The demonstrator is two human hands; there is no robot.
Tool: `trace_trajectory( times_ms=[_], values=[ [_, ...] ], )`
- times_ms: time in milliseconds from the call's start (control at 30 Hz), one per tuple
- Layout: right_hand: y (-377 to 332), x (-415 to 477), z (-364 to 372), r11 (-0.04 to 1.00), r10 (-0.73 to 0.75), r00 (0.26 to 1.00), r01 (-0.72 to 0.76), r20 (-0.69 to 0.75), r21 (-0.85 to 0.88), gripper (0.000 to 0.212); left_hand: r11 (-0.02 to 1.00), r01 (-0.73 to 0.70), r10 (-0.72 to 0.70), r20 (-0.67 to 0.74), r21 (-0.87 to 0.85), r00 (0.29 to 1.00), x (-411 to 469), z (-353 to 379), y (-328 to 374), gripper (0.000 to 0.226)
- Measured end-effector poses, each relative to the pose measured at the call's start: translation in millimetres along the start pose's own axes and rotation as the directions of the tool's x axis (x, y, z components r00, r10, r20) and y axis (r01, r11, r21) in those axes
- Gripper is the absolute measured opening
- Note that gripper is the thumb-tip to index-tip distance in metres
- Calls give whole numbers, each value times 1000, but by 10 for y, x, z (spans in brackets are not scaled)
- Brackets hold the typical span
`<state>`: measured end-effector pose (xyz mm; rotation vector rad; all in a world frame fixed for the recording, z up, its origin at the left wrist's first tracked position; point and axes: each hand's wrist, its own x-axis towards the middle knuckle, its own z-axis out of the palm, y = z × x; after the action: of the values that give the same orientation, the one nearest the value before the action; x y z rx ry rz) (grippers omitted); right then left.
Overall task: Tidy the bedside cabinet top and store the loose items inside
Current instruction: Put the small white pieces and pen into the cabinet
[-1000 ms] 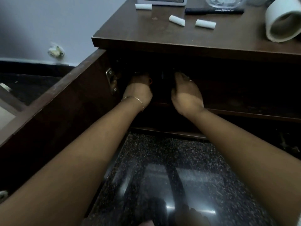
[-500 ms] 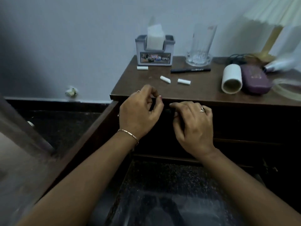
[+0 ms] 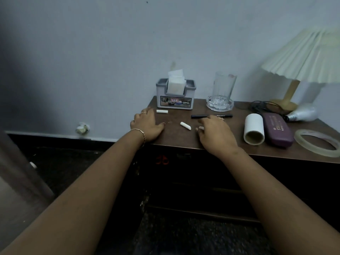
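Note:
My left hand [image 3: 147, 125] rests flat on the left end of the brown cabinet top [image 3: 174, 138], fingers relaxed. My right hand [image 3: 215, 133] is curled over a short white stick [image 3: 201, 128] and pinches it between thumb and fingers; only its end shows. Two more white sticks lie loose: one [image 3: 162, 111] in front of the grey tissue holder [image 3: 175, 102], one [image 3: 185, 125] between my hands. A black marker [image 3: 199, 116] lies just beyond my right hand. The cabinet's inside below is dark, with red scissor handles [image 3: 162, 160] faintly visible.
At the back stand a glass [image 3: 223, 86] in a clear ashtray [image 3: 219, 106] and a pleated lamp [image 3: 303, 57] with a cable [image 3: 261, 105]. To the right lie a white roll [image 3: 253, 128], a purple case [image 3: 277, 130], a tape ring [image 3: 316, 142] and a white bulb [image 3: 301, 114].
Both hands came out of the dark cabinet interior and rose onto the top. The left hand settled at the left edge; the right closed on a white stick. The view tilted up.

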<state>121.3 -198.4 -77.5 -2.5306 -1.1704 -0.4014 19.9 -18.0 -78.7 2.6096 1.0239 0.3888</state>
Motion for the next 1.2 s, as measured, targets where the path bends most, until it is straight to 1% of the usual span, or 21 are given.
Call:
trace_trajectory(
  times_ms=[100, 233, 300, 367, 467, 533, 600, 700, 767, 800, 867, 900, 967, 1000, 1033, 1100, 1133, 1167, 1200],
  values=[
    [48, 34, 51, 1000, 24, 999, -24, -31, 11, 22, 998, -51, 52, -24, 32, 998, 50, 51, 37, 60],
    [82, 84, 101, 994, 53, 995, -44, -87, 97, 18, 992, -111, 114, -51, 66, 992, 133, 79, 83, 53],
    [102, 91, 118, 972, 102, 988, -74, -117, 222, 16, 990, -123, 128, -66, 72, 990, 184, 93, 91, 51],
    [134, 83, 121, 923, 179, 972, -112, -152, 369, 13, 989, -132, 138, -89, 73, 986, 229, 111, 93, 51],
    [166, 74, 120, 878, 250, 950, -143, -185, 456, 11, 992, -108, 115, -139, 59, 984, 283, 118, 101, 47],
    [175, 80, 133, 876, 250, 952, -144, -178, 461, 11, 993, -71, 85, -157, 90, 984, 315, 135, 103, 40],
    [179, 85, 142, 883, 244, 952, -140, -185, 448, 12, 994, -54, 70, -169, 100, 983, 334, 145, 97, 36],
    [196, 71, 146, 891, 253, 942, -138, -222, 433, 16, 998, -56, 54, -197, -7, 979, 343, 141, 68, 30],
    [189, 54, 128, 889, 267, 926, -130, -267, 438, 17, 988, -68, 35, -218, -142, 975, 310, 120, 40, 27],
    [179, 37, 107, 876, 275, 910, -104, -311, 470, 17, 969, -77, 22, -226, -235, 974, 264, 98, 33, 25],
    [125, -62, 56, 820, 273, 864, 22, -424, 572, 17, 912, -93, 4, -218, -399, 976, 92, 45, 67, 20],
    [80, -157, 35, 782, 270, 837, 98, -476, 616, 17, 886, -105, 10, -209, -451, 978, -25, 25, 102, 18],
    [-23, -447, 50, 724, 270, 794, 205, -545, 658, 16, 851, -155, 48, -221, -502, 974, -320, 42, 188, 14],
    [-63, -614, 85, 715, 262, 787, 230, -558, 660, 16, 838, -207, 82, -259, -505, 962, -484, 89, 229, 12],
    [-83, -775, 136, 710, 249, 793, 241, -556, 661, 15, 822, -281, 126, -322, -496, 938, -658, 155, 273, 11],
    [-50, -1038, 259, 680, 234, 832, 230, -503, 697, 14, 780, -430, 204, -464, -455, 862, -996, 339, 339, 13],
    [-3, -1133, 329, 662, 232, 855, 210, -464, 720, 14, 765, -472, 223, -508, -438, 832, -1138, 445, 356, 14],
    [46, -1212, 398, 650, 229, 879, 182, -418, 738, 15, 760, -485, 224, -526, -433, 820, -1247, 559, 358, 16],
    [101, -1276, 475, 644, 227, 903, 142, -365, 751, 15, 762, -475, 215, -520, -440, 827, -1330, 677, 348, 16]
  ],
)
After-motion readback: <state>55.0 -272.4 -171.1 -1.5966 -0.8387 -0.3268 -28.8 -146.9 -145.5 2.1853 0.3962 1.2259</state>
